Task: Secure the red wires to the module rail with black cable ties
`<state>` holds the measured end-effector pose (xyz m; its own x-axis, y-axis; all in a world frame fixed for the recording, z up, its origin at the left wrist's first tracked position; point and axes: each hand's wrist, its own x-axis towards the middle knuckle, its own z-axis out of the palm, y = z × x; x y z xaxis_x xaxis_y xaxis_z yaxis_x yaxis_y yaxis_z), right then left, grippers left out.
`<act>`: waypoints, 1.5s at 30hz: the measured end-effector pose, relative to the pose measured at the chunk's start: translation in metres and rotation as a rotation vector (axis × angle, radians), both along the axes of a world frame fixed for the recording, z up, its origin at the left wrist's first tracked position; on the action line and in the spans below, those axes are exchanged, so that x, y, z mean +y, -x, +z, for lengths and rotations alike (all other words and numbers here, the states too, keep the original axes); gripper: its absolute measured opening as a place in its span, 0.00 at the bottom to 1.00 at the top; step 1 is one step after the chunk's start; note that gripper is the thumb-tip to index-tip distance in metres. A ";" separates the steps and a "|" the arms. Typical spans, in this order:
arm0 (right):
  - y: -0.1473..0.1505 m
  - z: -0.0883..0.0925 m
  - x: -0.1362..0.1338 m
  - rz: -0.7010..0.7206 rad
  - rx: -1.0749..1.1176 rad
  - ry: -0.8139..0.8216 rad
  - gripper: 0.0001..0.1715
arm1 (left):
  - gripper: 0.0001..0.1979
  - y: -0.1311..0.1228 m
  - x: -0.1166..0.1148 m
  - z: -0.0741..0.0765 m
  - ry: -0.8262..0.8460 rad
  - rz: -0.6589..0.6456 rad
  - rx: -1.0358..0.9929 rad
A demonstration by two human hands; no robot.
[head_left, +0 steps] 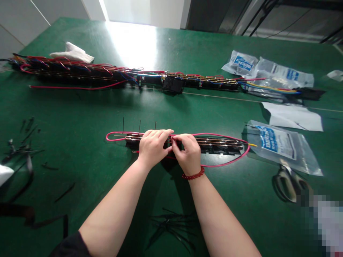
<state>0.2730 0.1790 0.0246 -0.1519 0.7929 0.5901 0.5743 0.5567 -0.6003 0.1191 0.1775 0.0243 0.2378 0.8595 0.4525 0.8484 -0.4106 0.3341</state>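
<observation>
A long black strip assembly with thin copper-coloured rods along its top lies across the middle of the table. A red wire loops around it, and several thin black cable ties stand up at its left part. My left hand lies over the strip, gripping it with the thumb on the near side and the fingers at the far side. Right beside it, my right hand has thumb and forefinger pinched together at the strip's middle. What sits between those fingertips is too small to make out.
A longer wired assembly stretches along the back beside a white glove. Clear plastic bags, white paper and scissors lie at right. Loose cable ties are in front; black scraps lie at left.
</observation>
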 end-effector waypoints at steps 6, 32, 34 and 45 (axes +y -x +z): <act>0.000 -0.002 -0.001 -0.041 0.008 0.020 0.04 | 0.15 0.000 0.000 0.001 -0.028 -0.012 -0.006; 0.001 0.001 -0.004 -0.065 0.038 0.054 0.08 | 0.13 -0.001 0.000 0.004 0.017 -0.003 0.018; 0.001 0.000 -0.004 -0.067 0.040 0.055 0.08 | 0.13 -0.001 0.000 0.004 0.019 -0.003 0.017; 0.001 0.001 -0.003 -0.055 0.033 0.033 0.09 | 0.13 -0.001 0.000 0.005 0.031 -0.011 0.032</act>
